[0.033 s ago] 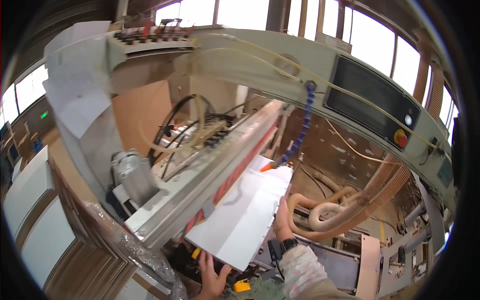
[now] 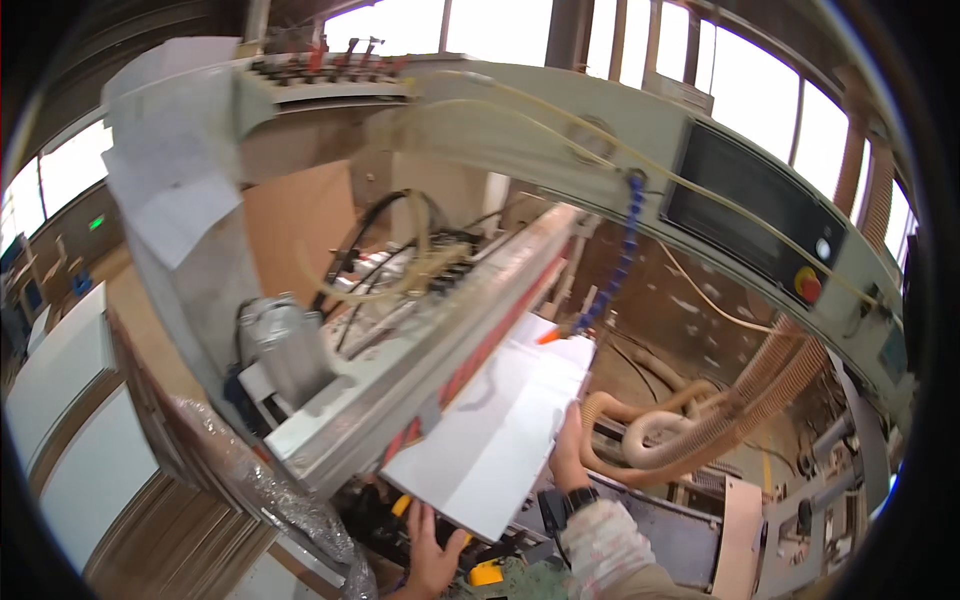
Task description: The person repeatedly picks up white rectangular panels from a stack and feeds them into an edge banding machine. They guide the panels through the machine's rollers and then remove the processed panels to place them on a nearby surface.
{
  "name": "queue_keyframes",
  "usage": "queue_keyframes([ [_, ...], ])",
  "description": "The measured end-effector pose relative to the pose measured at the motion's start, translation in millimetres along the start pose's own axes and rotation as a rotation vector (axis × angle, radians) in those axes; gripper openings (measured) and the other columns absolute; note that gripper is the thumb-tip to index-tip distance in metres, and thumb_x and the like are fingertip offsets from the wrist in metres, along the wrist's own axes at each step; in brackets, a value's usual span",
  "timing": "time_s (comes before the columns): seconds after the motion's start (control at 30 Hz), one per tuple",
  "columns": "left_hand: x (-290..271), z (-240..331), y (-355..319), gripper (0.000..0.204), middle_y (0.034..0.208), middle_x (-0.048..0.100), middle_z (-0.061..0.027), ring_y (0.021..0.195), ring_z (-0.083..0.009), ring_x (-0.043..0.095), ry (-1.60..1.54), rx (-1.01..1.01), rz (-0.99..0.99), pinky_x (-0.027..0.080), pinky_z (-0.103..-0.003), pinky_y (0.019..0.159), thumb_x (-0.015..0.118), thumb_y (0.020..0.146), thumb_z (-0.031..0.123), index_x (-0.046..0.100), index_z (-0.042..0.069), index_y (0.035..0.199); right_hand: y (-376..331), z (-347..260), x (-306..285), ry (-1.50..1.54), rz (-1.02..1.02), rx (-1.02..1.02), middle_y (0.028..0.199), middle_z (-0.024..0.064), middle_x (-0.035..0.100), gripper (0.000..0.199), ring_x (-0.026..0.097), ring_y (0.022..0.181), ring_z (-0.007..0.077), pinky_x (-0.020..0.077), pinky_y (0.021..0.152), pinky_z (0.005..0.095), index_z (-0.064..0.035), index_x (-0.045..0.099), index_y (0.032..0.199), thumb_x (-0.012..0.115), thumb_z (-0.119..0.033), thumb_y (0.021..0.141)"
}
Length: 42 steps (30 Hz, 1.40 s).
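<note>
A white rectangular panel (image 2: 500, 440) lies slanted beside the long metal beam of a machine (image 2: 430, 370), its left side close under the beam. My right hand (image 2: 570, 455) grips the panel's right long edge, with some fingers hidden at the edge. A dark watch (image 2: 580, 497) is on that wrist. By the near short edge of the panel is my left hand (image 2: 432, 555), fingers and thumb spread; whether they touch the edge is hard to tell. Over the far end hangs a blue segmented hose (image 2: 620, 260) with an orange nozzle (image 2: 548, 337).
Overhead runs a pale machine arm with a dark screen (image 2: 750, 205) and a red knob (image 2: 808, 283). Ribbed hoses (image 2: 740, 410) coil at right. Stacked panels (image 2: 90, 430) stand at left beside clear plastic wrap (image 2: 300, 510). A yellow part (image 2: 487, 573) sits near my left hand.
The whole view has shifted slightly, so the scene sits a little further right. Both hands keep their places at the panel.
</note>
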State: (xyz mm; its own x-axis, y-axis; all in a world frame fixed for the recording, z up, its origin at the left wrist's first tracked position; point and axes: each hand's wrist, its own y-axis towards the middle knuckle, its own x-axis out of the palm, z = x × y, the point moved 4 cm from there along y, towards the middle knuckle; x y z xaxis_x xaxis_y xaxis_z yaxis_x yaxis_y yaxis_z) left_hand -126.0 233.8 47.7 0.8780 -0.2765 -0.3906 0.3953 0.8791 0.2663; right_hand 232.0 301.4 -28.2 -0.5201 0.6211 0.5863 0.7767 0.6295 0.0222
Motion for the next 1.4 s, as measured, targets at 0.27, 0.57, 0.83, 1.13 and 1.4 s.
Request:
queue_keyframes([
  [0.27, -5, 12, -10, 0.069, 0.142, 0.006, -0.0234, 0.129, -0.0465, 0.004, -0.096, 0.061, -0.118, 0.019, -0.055, 0.103, 0.051, 0.081, 0.029, 0.019, 0.009, 0.139, -73, 7, -1, -0.355, -0.051, -0.164, 0.119, 0.0097, 0.047, 0.045, 0.045, 0.106, 0.0194, 0.0354, 0.094, 0.0314, 0.0013, 0.039, 0.126, 0.033, -0.032, 0.096],
  [0.57, -54, 10, -16, 0.061, 0.142, 0.012, -0.0229, 0.127, -0.0386, 0.025, -0.285, -0.266, -0.404, 0.035, -0.041, 0.097, 0.054, 0.082, 0.033, 0.032, 0.009, 0.134, -59, 26, 1, -0.407, -0.067, -0.128, 0.118, 0.0113, 0.048, 0.047, 0.045, 0.108, 0.0209, 0.0356, 0.094, 0.0315, 0.0021, 0.040, 0.125, 0.032, -0.034, 0.095],
  [0.83, -43, -88, -77, 0.028, 0.084, 0.064, -0.0129, 0.080, -0.0248, 0.062, -0.228, -0.070, -0.467, 0.048, -0.034, 0.069, 0.061, 0.080, 0.031, 0.064, 0.005, 0.090, -47, 19, -20, -0.427, -0.056, -0.182, 0.118, 0.0123, 0.049, 0.050, 0.046, 0.107, 0.0225, 0.0352, 0.094, 0.0308, 0.0034, 0.040, 0.125, 0.031, -0.036, 0.095],
  [1.13, -48, -56, -96, 0.031, 0.090, 0.065, -0.0078, 0.080, -0.0169, 0.061, -0.238, -0.293, -0.523, 0.048, -0.029, 0.071, 0.059, 0.084, 0.026, 0.060, 0.004, 0.106, -56, 33, -30, -0.986, 0.236, -0.379, 0.113, 0.0210, 0.050, 0.046, 0.049, 0.101, 0.0303, 0.0376, 0.088, 0.0367, -0.0002, 0.038, 0.127, 0.044, -0.030, 0.092],
  [1.4, -6, -12, -83, 0.027, 0.102, 0.061, -0.0080, 0.091, -0.0142, 0.058, -0.277, -0.299, -0.650, 0.046, -0.027, 0.077, 0.057, 0.086, 0.016, 0.056, 0.002, 0.110, -102, -69, -76, -0.549, 0.183, 0.099, 0.106, 0.0100, 0.060, 0.045, 0.054, 0.101, 0.0198, 0.0421, 0.084, 0.0313, -0.0011, 0.055, 0.112, 0.046, -0.039, 0.089],
])
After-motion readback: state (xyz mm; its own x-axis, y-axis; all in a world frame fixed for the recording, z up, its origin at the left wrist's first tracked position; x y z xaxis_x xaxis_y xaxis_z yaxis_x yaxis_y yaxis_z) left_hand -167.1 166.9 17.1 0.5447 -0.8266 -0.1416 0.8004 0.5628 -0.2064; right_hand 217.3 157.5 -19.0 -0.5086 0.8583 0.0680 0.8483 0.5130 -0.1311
